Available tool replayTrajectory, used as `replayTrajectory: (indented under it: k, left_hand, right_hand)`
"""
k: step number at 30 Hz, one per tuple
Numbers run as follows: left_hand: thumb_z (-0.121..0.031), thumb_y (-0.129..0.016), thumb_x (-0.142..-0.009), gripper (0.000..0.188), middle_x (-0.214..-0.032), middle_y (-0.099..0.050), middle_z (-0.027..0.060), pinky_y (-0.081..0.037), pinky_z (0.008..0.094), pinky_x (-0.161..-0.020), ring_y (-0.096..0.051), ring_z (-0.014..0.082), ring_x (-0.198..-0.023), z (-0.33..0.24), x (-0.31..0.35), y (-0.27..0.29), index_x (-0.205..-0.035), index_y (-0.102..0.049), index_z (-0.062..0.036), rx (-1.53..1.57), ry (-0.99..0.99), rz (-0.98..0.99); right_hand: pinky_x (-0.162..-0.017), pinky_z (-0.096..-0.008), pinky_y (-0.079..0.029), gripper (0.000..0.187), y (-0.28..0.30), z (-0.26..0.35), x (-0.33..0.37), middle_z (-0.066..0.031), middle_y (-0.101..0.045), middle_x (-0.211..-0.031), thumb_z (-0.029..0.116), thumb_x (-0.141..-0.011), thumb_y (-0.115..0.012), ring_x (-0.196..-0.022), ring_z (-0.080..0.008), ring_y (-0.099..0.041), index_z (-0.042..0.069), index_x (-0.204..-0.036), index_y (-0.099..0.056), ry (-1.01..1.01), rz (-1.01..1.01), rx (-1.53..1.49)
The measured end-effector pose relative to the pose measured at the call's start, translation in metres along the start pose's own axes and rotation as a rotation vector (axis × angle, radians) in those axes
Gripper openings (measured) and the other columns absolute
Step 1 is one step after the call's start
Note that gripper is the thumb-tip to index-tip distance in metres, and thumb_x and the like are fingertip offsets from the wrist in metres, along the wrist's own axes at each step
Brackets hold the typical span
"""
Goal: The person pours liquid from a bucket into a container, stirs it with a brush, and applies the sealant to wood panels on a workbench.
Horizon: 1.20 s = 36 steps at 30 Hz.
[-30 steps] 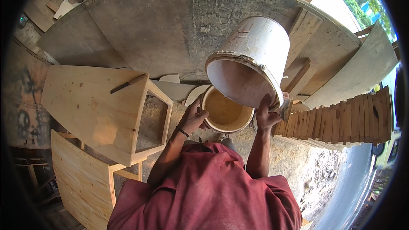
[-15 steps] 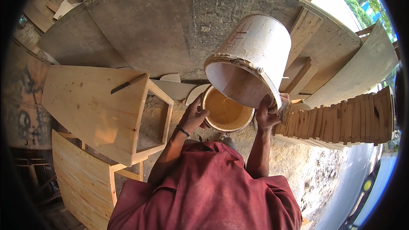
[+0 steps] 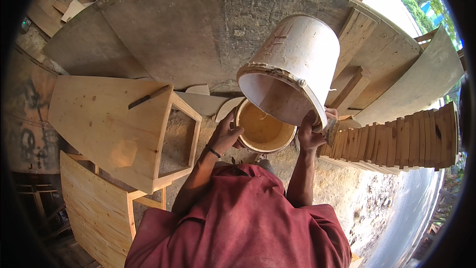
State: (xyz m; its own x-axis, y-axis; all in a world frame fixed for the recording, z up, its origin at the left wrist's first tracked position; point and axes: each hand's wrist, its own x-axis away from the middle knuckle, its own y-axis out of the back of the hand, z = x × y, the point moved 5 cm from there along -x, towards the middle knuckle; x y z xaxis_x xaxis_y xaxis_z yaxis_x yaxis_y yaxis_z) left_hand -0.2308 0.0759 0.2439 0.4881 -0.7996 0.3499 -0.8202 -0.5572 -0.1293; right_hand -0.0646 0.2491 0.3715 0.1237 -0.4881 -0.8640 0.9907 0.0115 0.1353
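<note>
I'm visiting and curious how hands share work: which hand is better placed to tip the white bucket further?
Probably the right hand: it grips the tilted white bucket at its rim. The left hand is at the side of the smaller tub beneath the bucket's mouth.

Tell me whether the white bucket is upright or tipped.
Tipped: the white bucket leans over the smaller tub, its open mouth turned down toward it.

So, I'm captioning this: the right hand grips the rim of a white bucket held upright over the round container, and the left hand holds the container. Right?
Not upright: the head view shows the white bucket tipped, its mouth angled down over the round container. Otherwise, yes: the right hand grips the bucket's rim, the left hand holds the container.
</note>
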Motion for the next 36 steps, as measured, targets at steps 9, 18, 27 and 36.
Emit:
replayTrajectory:
  k: [9, 18, 27, 36]
  left_hand:
    - [-0.002, -0.055, -0.085, 0.076, -0.106, -0.065, 0.0113, -0.054, 0.0215, -0.042, -0.067, 0.0126, -0.059, 0.005, -0.006, 0.001, -0.152, -0.021, -0.0118, -0.008, -0.005, 0.021]
    - [-0.003, -0.054, -0.086, 0.071, -0.107, -0.065, 0.0103, -0.054, 0.0211, -0.042, -0.067, 0.0124, -0.060, 0.001, -0.004, -0.003, -0.150, -0.026, -0.0104, 0.002, -0.025, 0.021]
    - [-0.002, -0.054, -0.085, 0.069, -0.100, -0.067, 0.0094, -0.053, 0.0220, -0.042, -0.065, 0.0113, -0.058, 0.006, -0.002, -0.003, -0.149, -0.028, -0.0103, -0.012, 0.009, -0.007]
    - [-0.004, -0.049, -0.083, 0.060, -0.110, -0.063, 0.0101, -0.055, 0.0256, -0.045, -0.064, 0.0143, -0.063, 0.033, 0.002, 0.001, -0.142, -0.038, -0.0084, -0.160, 0.065, -0.133]
  right_hand:
    - [-0.060, -0.0326, -0.044, 0.020, 0.001, -0.002, 0.001, -0.0090, -0.049, -0.076, 0.002, -0.069, -0.062, -0.064, -0.0204, -0.050, 0.004, -0.077, -0.044, 0.011, 0.020, -0.005]
    - [-0.061, -0.0337, -0.045, 0.021, 0.003, -0.001, -0.001, -0.0095, -0.049, -0.076, 0.001, -0.069, -0.062, -0.065, -0.0213, -0.050, 0.004, -0.079, -0.044, 0.030, 0.006, -0.008]
    - [-0.067, -0.0330, -0.047, 0.017, 0.004, -0.008, 0.004, -0.0096, -0.059, -0.088, -0.001, -0.078, -0.062, -0.076, -0.0182, -0.057, -0.001, -0.093, -0.053, -0.182, -0.025, -0.140]
    - [-0.054, -0.0257, -0.046, 0.018, 0.007, -0.124, 0.076, -0.0053, -0.061, -0.076, 0.005, -0.081, -0.061, -0.061, -0.0126, -0.057, -0.006, -0.096, -0.059, -1.053, -0.221, -0.373]
